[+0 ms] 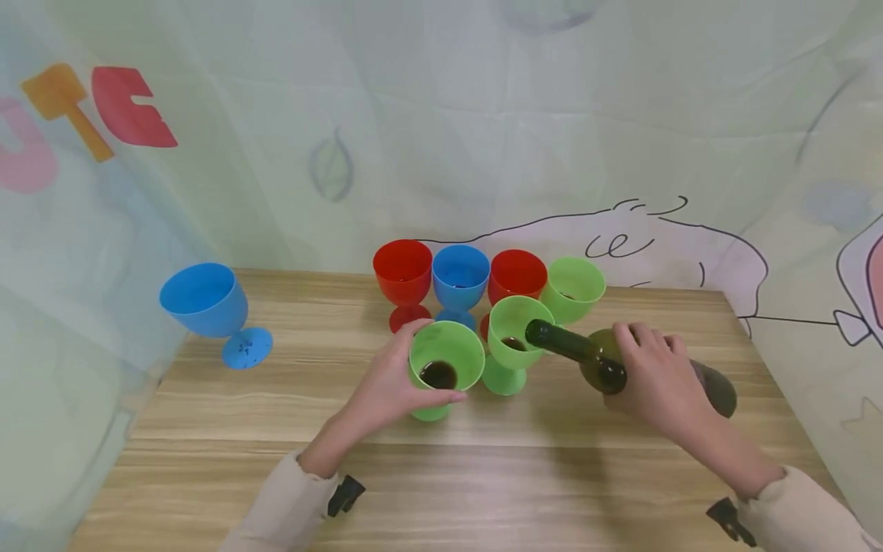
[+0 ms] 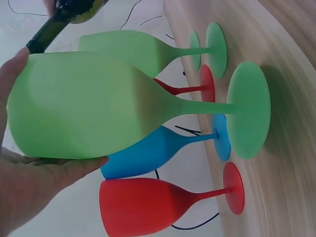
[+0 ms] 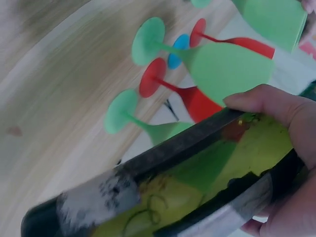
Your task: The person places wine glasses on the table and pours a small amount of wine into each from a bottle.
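My left hand (image 1: 382, 383) grips a green plastic goblet (image 1: 461, 345) by its bowl, thumb on the near side and fingers round the left. Dark liquid lies in the bottom of its bowl. In my right hand (image 1: 665, 383) is a dark green glass wine bottle (image 1: 566, 342), tipped leftward with its mouth at the rim of a second green goblet (image 1: 505, 376). A little dark liquid shows inside that goblet too. The right wrist view shows the bottle (image 3: 197, 168) lying slantwise across the palm, its label worn. The left wrist view shows the held goblet (image 2: 84, 103) from the side.
Behind stands a row with a red goblet (image 1: 400, 280), a blue goblet (image 1: 461, 276), another red goblet (image 1: 516, 268) and a green goblet (image 1: 576, 295). A separate blue goblet (image 1: 214, 303) stands far left on the wooden table (image 1: 483, 491). A printed cloth (image 1: 441, 138) hangs behind.
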Motion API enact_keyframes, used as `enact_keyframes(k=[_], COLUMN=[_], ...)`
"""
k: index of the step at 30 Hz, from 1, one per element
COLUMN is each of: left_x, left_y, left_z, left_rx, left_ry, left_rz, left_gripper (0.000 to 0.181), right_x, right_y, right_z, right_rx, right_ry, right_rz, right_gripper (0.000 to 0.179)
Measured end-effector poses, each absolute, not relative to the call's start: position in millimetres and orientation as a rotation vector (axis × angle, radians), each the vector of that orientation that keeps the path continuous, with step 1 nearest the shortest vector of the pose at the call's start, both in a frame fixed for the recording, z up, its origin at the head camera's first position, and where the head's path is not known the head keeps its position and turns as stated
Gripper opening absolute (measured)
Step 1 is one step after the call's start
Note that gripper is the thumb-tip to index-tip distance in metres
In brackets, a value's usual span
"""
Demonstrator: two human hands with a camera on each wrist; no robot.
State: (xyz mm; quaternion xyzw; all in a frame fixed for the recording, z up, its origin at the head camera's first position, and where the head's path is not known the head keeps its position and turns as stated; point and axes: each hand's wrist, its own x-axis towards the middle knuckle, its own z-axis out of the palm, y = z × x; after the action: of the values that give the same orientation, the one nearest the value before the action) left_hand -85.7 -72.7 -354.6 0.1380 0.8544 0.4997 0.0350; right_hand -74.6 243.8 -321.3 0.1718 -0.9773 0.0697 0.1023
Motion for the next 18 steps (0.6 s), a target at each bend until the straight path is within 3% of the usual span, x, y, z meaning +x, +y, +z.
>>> enact_keyframes(k=[18], left_x=[-92], left_y=[-107], left_z=[-363], left_rx=[0.345], left_ry=[2.680], left_rz=[1.574], left_gripper=[0.088], right_x=[-82], right_y=[286], right_z=[-341], right_rx=[0.282], right_ry=[-2.791], right_rz=[0.766], right_gripper=[0.075])
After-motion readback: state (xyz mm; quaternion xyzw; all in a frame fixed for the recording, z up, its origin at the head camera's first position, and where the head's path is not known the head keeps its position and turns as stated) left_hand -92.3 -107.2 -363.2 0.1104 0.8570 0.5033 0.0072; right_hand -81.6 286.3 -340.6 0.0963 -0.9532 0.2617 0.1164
